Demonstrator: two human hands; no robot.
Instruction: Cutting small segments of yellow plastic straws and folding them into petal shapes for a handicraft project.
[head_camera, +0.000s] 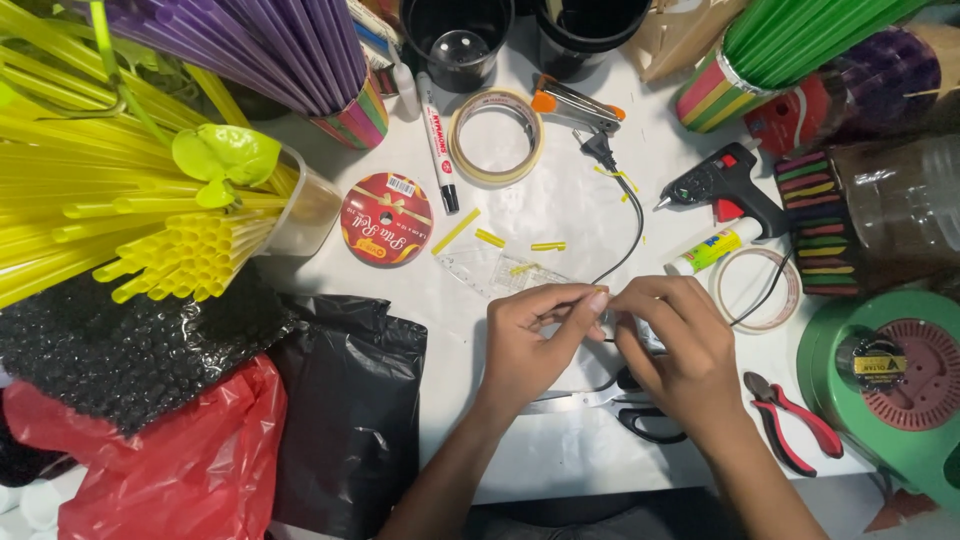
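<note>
My left hand (528, 335) and my right hand (678, 345) meet fingertip to fingertip over the white table (560, 200). Between the fingertips they pinch a small piece, seemingly a short yellow straw bit (600, 291); most of it is hidden. Just beyond the hands lies a clear plastic ruler (490, 268) with cut yellow straw pieces (490, 238) scattered around it. Black-handled scissors (620, 405) lie on the table under my right hand.
A bundle of yellow straws (150, 230) fills the left, with purple straws (270, 45) and green straws (800, 35) at the back. A tape roll (495, 137), marker (437, 140), black glue gun (722, 185), glue stick (712, 248), red pliers (790, 420), black bag (350, 410) and red bag (180, 460) surround the hands.
</note>
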